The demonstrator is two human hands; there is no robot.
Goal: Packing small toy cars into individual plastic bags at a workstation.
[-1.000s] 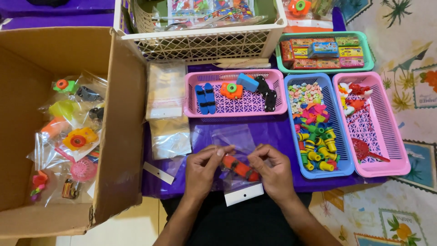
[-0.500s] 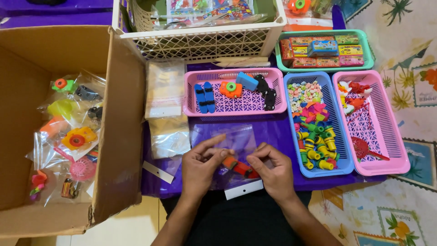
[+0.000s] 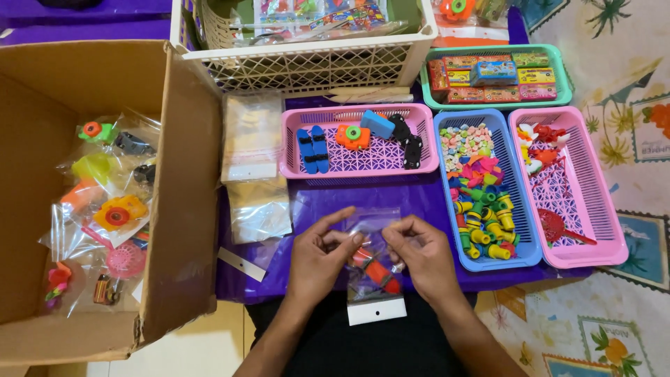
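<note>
Left hand and right hand pinch the top of a clear plastic bag; it looks light, limp, slippery; best gripped at its edges

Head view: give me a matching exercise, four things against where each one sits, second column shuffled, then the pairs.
Things:
1. clear bag with a red toy
2. orange toy camera
3. small boxes
4. finished toy packs

Places:
A. in the green tray
B. in the cardboard box
C. between the left hand and right hand
D. in the left pink tray

Pairs: 1-C, 2-D, 3-A, 4-B
</note>
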